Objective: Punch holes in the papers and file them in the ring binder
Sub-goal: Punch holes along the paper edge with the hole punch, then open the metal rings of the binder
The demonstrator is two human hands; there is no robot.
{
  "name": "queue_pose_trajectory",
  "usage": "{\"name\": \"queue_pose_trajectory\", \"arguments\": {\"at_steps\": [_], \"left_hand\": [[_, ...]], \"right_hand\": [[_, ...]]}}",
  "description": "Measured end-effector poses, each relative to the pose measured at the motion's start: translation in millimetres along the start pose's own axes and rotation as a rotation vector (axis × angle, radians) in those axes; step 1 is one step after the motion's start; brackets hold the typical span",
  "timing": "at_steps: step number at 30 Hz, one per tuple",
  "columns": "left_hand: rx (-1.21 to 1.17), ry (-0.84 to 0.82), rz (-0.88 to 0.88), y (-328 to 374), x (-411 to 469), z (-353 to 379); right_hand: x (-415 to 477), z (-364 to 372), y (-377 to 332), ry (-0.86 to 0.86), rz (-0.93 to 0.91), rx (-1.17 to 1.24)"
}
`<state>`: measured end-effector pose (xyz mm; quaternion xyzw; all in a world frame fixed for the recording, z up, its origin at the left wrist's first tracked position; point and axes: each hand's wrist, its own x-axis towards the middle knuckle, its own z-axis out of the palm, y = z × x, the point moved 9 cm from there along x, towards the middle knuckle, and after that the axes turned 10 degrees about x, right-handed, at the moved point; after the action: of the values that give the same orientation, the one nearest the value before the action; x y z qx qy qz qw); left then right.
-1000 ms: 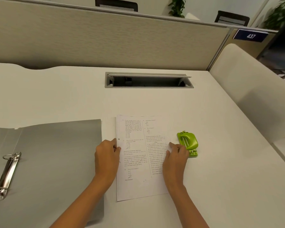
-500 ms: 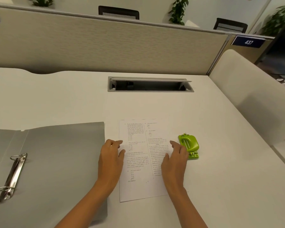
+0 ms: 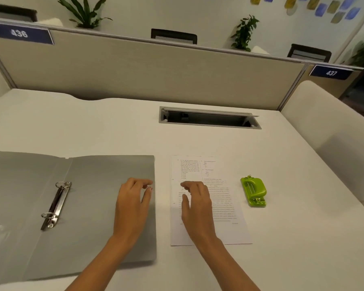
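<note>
White printed paper sheet (image 3: 225, 208) seems light, floppy; pinch an edge. The left hand (image 3: 132, 203) and right hand (image 3: 197, 206) hover, fingers relaxed, holding nothing.

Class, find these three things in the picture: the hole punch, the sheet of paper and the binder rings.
hole punch (image 3: 253, 191): head view, on its green top lever.
paper (image 3: 225, 206): head view, on the printed right half.
binder rings (image 3: 56, 205): head view, on the metal bar between the two rings.
</note>
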<state>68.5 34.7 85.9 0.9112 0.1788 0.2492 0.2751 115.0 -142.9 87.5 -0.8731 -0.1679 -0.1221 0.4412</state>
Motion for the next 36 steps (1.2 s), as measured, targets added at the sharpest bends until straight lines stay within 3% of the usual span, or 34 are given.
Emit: {"name": "queue_pose_trajectory", "arguments": {"at_steps": [15,23,28,36], "left_hand": [[0.066,0.183,-0.244,-97,-61,-85],[0.019,0.172,-0.270,-131,-61,-102],[-0.006,0.201,-0.234,-152,-50,-121],[-0.156,0.085,-0.244,-194,-31,-123]], "right_hand": [[-46,79,-78,-0.286,-0.247,0.021],[-64,122,-76,-0.347,-0.210,-0.042],[-72,165,-82,-0.469,-0.116,-0.121],[-79,200,-92,-0.408,-0.036,-0.223]]}}
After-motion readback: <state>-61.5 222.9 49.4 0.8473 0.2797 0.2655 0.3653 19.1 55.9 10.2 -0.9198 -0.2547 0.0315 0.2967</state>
